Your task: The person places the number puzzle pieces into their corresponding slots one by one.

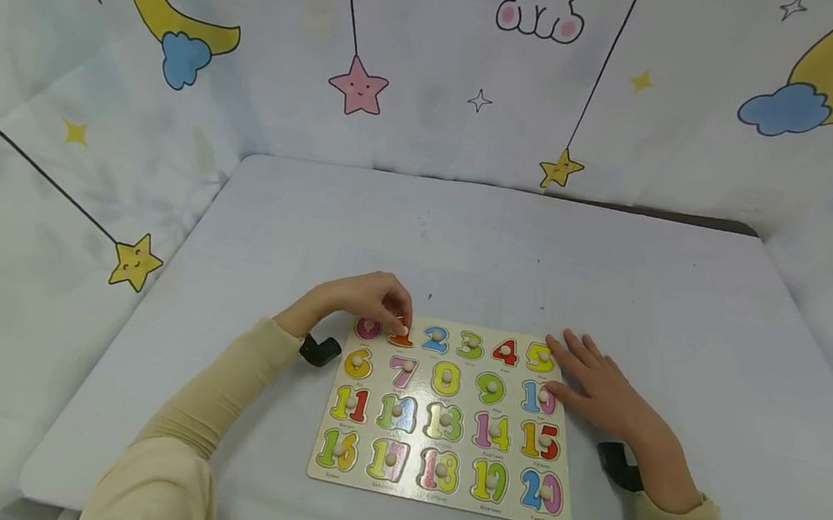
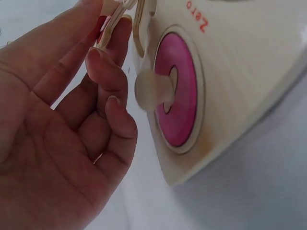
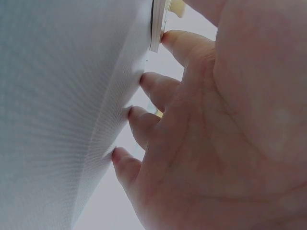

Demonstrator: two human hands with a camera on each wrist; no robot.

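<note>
A wooden number puzzle board lies on the table, with knobbed pieces numbered from 0 to 20. At its top row my left hand pinches the knob of the orange-red number 1 puzzle piece. Seen from the left wrist, that piece is tilted and partly out of its recess, mostly hidden by the fingers. Beside it sits the magenta 0 piece in its slot. My right hand is spread at the board's right edge, near the 5 and 10. In the right wrist view its fingertips rest on the table, and one touches the board's edge.
The white table extends around the board on every side. Behind it hangs a pale cloth printed with moons and stars. Black wrist mounts are worn near both hands.
</note>
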